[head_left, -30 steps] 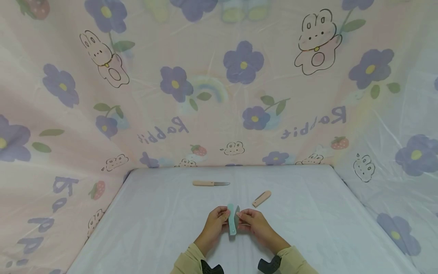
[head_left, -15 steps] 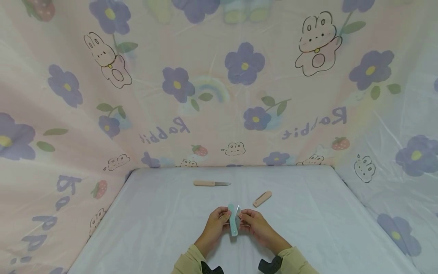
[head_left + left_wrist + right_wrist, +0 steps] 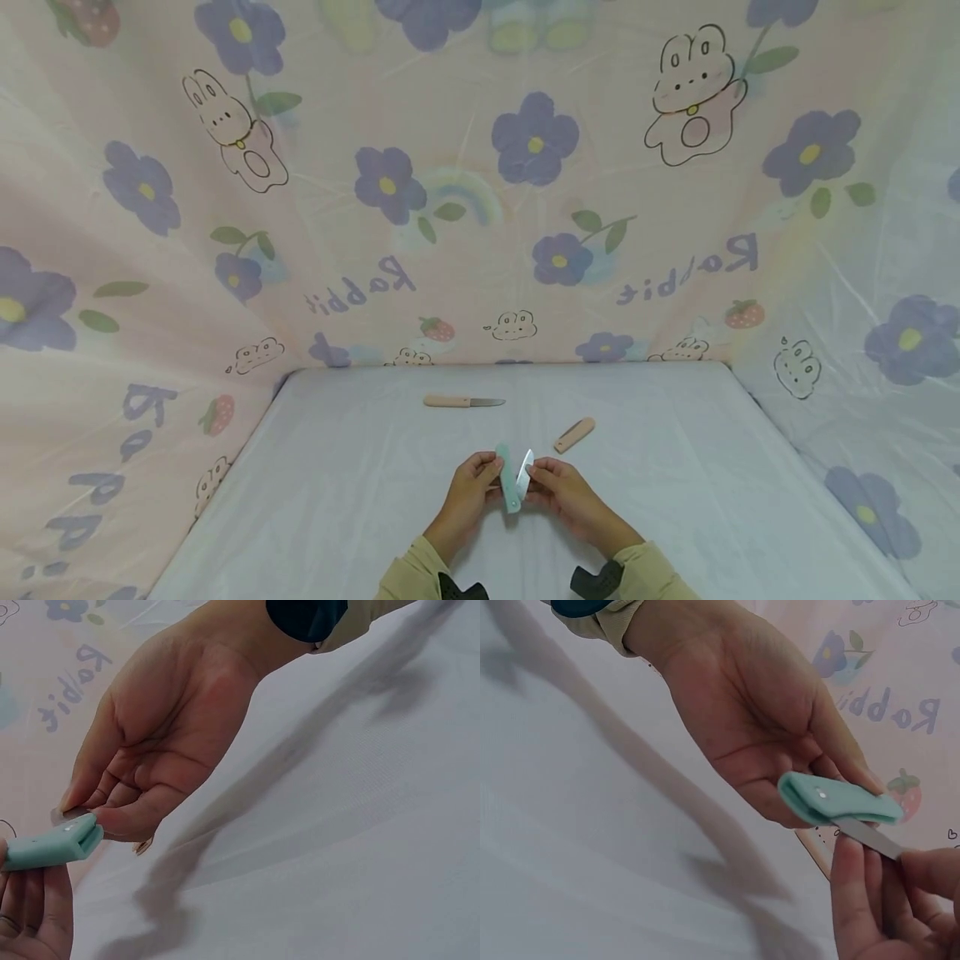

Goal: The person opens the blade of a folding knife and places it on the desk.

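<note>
A folding knife with a mint-green handle (image 3: 506, 477) is held between the two hands, its blade (image 3: 525, 475) swung partly out at a narrow angle. My left hand (image 3: 471, 492) grips the handle with thumb and fingers. With thumb and fingertips, my right hand (image 3: 564, 493) pinches the flat of the blade. In the right wrist view the handle (image 3: 840, 799) shows its slot and rivet, with the blade (image 3: 870, 838) coming out below it. In the left wrist view only a sliver of blade (image 3: 69, 817) shows beside the handle (image 3: 52, 847).
On the white-covered table (image 3: 337, 500) lies an unfolded knife (image 3: 450, 402) with a tan handle, behind the hands. A folded tan knife (image 3: 574, 435) lies nearer, to the right. Patterned cloth walls (image 3: 465, 275) stand around the table.
The blade has turned further out from the green handle, its tip moving right along with my right hand. The left hand has stayed almost in place on the handle.
</note>
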{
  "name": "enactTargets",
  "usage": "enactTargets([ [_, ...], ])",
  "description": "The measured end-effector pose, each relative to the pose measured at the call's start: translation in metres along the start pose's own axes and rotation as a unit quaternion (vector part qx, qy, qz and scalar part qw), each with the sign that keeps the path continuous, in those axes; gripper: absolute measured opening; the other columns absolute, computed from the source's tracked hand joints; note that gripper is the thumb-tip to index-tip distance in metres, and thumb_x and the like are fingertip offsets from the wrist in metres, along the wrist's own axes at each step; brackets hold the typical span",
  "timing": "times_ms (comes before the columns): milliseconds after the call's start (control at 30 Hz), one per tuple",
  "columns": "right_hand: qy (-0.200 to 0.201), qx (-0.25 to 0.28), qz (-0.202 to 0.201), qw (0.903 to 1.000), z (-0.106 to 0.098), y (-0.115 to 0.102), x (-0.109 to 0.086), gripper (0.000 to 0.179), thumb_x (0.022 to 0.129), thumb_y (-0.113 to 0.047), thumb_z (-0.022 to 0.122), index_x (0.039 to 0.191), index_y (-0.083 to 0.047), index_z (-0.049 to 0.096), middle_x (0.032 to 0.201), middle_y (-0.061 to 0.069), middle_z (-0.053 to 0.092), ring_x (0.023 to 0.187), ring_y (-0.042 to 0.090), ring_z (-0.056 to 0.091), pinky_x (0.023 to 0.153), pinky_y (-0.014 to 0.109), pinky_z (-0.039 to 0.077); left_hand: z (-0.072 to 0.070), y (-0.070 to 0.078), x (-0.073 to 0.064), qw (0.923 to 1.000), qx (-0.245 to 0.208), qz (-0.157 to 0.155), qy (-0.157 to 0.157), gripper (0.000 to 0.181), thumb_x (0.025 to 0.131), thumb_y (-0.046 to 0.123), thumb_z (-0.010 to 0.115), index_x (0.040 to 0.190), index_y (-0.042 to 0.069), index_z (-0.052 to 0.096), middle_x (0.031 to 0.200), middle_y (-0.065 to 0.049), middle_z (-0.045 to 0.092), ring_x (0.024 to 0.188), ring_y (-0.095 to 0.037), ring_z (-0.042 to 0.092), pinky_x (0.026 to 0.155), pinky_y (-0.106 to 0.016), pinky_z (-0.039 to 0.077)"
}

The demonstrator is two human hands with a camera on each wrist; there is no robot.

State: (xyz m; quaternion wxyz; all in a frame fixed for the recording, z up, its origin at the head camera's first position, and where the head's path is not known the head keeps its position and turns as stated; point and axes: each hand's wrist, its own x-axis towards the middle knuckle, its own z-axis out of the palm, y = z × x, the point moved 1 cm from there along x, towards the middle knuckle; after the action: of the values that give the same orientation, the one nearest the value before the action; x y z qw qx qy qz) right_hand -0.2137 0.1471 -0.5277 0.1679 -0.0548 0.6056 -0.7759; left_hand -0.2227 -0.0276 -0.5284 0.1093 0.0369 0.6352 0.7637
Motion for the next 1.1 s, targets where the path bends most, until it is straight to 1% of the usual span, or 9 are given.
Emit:
enactTargets([
  [133,0.004,0.016,-0.001,0.9999,0.001,0.001,0.000,0.029,0.091,-0.015,0.050,0.109,0.008,0.043,0.093,0.009,0.056,0.084,0.017,0.057,0.080,0.036,0.048,-0.003,0.001,0.000,0.9998,-0.016,-0.005,0.007,0.040,0.088,0.026,0.056,0.114,-0.003,0.047,0.098,-0.010,0.057,0.084,-0.021,0.057,0.073,-0.035,0.049],
  [233,0.011,0.026,0.001,0.9996,0.001,0.002,0.000,0.027,0.091,-0.012,0.049,0.108,0.008,0.043,0.091,0.009,0.056,0.082,0.016,0.057,0.080,0.035,0.048,-0.003,0.003,-0.001,0.9995,-0.027,-0.009,0.009,0.042,0.087,0.026,0.057,0.114,-0.004,0.046,0.096,-0.010,0.057,0.083,-0.021,0.057,0.072,-0.033,0.050],
  [400,0.023,0.039,0.004,0.9990,0.002,0.001,-0.002,0.032,0.091,-0.010,0.048,0.113,0.011,0.039,0.090,0.008,0.055,0.081,0.015,0.057,0.077,0.033,0.049,-0.003,0.005,-0.004,0.9988,-0.049,-0.003,0.007,0.041,0.087,0.024,0.057,0.113,-0.006,0.046,0.094,-0.010,0.057,0.080,-0.019,0.058,0.071,-0.031,0.050],
  [500,0.022,0.041,0.002,0.9989,0.003,-0.001,-0.003,0.034,0.091,-0.010,0.047,0.115,0.012,0.038,0.091,0.009,0.056,0.081,0.015,0.057,0.078,0.033,0.049,-0.003,0.006,-0.005,0.9985,-0.054,-0.001,0.006,0.039,0.088,0.022,0.056,0.112,-0.006,0.045,0.094,-0.010,0.056,0.080,-0.018,0.057,0.070,-0.030,0.050],
  [600,0.019,0.041,0.000,0.9990,0.003,-0.002,-0.005,0.030,0.091,-0.009,0.046,0.113,0.011,0.041,0.093,0.010,0.056,0.082,0.017,0.057,0.079,0.034,0.048,-0.003,0.009,-0.006,0.9982,-0.059,-0.004,0.008,0.039,0.088,0.021,0.055,0.113,-0.007,0.044,0.097,-0.014,0.056,0.080,-0.018,0.057,0.071,-0.030,0.050],
  [633,0.018,0.042,-0.001,0.9990,0.003,-0.002,-0.005,0.028,0.092,-0.008,0.046,0.112,0.011,0.042,0.093,0.011,0.056,0.083,0.017,0.057,0.080,0.035,0.048,-0.002,0.012,-0.008,0.9982,-0.059,-0.006,0.008,0.039,0.089,0.020,0.054,0.113,-0.008,0.044,0.098,-0.016,0.055,0.080,-0.019,0.057,0.072,-0.032,0.050],
  [733,0.017,0.049,-0.005,0.9986,0.003,-0.001,-0.004,0.024,0.092,-0.007,0.045,0.110,0.009,0.043,0.094,0.011,0.056,0.083,0.018,0.057,0.081,0.037,0.047,-0.004,0.013,-0.009,0.9979,-0.063,-0.006,0.013,0.040,0.088,0.020,0.055,0.113,-0.008,0.043,0.098,-0.017,0.055,0.079,-0.018,0.057,0.072,-0.032,0.050],
  [900,0.022,0.063,-0.014,0.9977,0.003,0.002,-0.004,0.024,0.091,-0.006,0.045,0.109,0.011,0.040,0.091,0.011,0.056,0.082,0.018,0.058,0.080,0.036,0.048,-0.008,0.009,-0.007,0.9973,-0.070,-0.005,0.025,0.040,0.088,0.021,0.056,0.113,-0.008,0.044,0.094,-0.012,0.056,0.078,-0.016,0.057,0.072,-0.032,0.050],
  [1100,0.042,0.076,-0.028,0.9959,0.003,0.003,-0.006,0.022,0.092,-0.004,0.044,0.107,0.011,0.041,0.089,0.012,0.056,0.080,0.018,0.058,0.080,0.036,0.048,-0.012,0.009,-0.008,0.9953,-0.086,-0.009,0.043,0.041,0.087,0.021,0.057,0.114,-0.008,0.044,0.097,-0.013,0.056,0.082,-0.018,0.057,0.077,-0.035,0.049],
])
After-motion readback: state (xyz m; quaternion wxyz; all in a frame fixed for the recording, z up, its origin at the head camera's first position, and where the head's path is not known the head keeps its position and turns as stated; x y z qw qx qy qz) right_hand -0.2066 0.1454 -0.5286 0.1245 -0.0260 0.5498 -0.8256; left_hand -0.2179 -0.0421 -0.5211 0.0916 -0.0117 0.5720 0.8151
